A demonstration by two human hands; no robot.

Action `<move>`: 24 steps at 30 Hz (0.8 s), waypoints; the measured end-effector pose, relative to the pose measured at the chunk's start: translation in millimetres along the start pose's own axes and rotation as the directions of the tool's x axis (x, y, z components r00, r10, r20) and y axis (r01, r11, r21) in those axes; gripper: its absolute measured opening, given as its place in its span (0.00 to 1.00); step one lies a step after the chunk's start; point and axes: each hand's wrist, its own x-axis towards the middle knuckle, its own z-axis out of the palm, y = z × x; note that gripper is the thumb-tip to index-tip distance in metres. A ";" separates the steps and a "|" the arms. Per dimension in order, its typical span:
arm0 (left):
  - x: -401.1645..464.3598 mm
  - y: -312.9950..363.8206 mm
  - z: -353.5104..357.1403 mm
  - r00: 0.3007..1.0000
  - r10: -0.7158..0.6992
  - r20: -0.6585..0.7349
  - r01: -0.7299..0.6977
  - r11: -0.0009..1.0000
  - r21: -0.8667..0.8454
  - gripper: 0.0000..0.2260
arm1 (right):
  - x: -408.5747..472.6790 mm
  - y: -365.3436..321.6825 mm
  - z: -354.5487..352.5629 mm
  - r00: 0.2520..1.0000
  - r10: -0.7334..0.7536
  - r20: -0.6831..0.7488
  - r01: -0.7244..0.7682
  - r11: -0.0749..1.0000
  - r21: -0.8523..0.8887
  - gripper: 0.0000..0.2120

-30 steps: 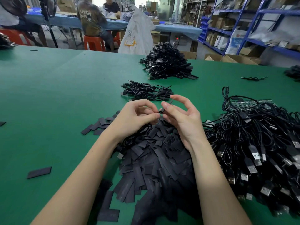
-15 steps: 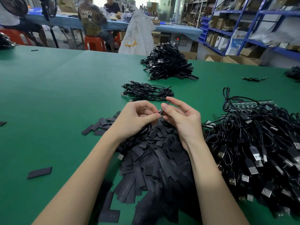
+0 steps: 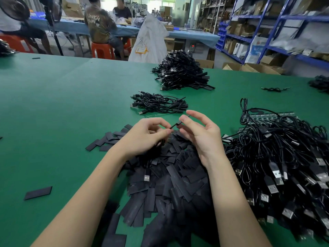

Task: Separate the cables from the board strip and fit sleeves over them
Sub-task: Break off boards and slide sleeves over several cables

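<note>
Surface: green table (image 3: 53, 104), sleeve pile (image 3: 169, 175).
Left hand (image 3: 146, 138): pinches thin cable (image 3: 175, 126).
Right hand (image 3: 201, 134): pinches its tip.
Handling: light, floppy; likely best gripped near the end.

- A wide green felt-covered counter (image 3: 53, 97) fills the foreground.
- Orange plastic stools (image 3: 102, 49) stand behind it, with two people seated at a long blue-covered counter (image 3: 192, 35).
- A white plastic sack (image 3: 151, 40) (an orange tag on it) stands upright.
- Blue metal shelving (image 3: 277, 27) holds cardboard boxes (image 3: 256, 67) at right.
</note>
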 end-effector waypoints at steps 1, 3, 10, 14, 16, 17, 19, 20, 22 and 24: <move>0.4 1.1 0.6 1.000 -0.010 -0.020 0.010 1.000 -0.007 0.02 | 1.0 -0.4 -2.7 1.000 0.000 -0.018 -0.001 0.999 -0.037 0.08; 0.6 3.6 -0.7 0.999 -0.025 -0.048 0.024 0.999 -0.030 0.03 | 3.5 -0.8 -8.3 0.998 -0.011 -0.064 0.003 0.991 -0.136 0.06; 10.7 6.6 -12.6 0.995 0.070 -0.074 -0.043 0.950 0.308 0.04 | 8.1 4.5 -13.1 0.997 -0.078 -0.016 0.060 0.869 -0.491 0.11; 34.7 8.4 -17.5 0.990 0.134 -0.045 -0.094 0.865 0.493 0.04 | 7.7 9.6 -13.3 0.998 -0.060 0.001 0.052 0.852 -0.521 0.13; 53.5 11.2 -22.4 0.990 0.138 -0.008 -0.107 0.808 0.580 0.04 | 8.6 8.5 -13.0 0.999 -0.052 0.007 0.048 0.861 -0.507 0.12; 64.5 12.3 -25.5 0.990 0.141 0.005 -0.113 0.771 0.627 0.04 | 8.9 7.7 -13.0 0.999 -0.050 0.009 0.047 0.867 -0.497 0.12; 87.0 13.8 -29.7 0.984 0.179 0.007 -0.130 0.687 0.715 0.05 | 9.4 6.7 -13.2 0.999 -0.049 0.008 0.047 0.878 -0.476 0.12; 97.1 14.3 -31.3 0.978 0.209 0.001 -0.140 0.648 0.748 0.06 | 9.7 6.2 -13.5 0.999 -0.049 0.010 0.048 0.881 -0.470 0.11; 113.4 13.2 -32.1 0.964 0.266 -0.009 -0.156 0.591 0.792 0.08 | 9.4 5.3 -14.1 0.999 -0.048 0.016 0.050 0.884 -0.464 0.11; 124.3 6.2 -31.1 0.966 0.257 0.022 -0.151 0.494 0.856 0.10 | 9.3 5.1 -15.4 0.998 -0.047 0.030 0.056 0.885 -0.463 0.11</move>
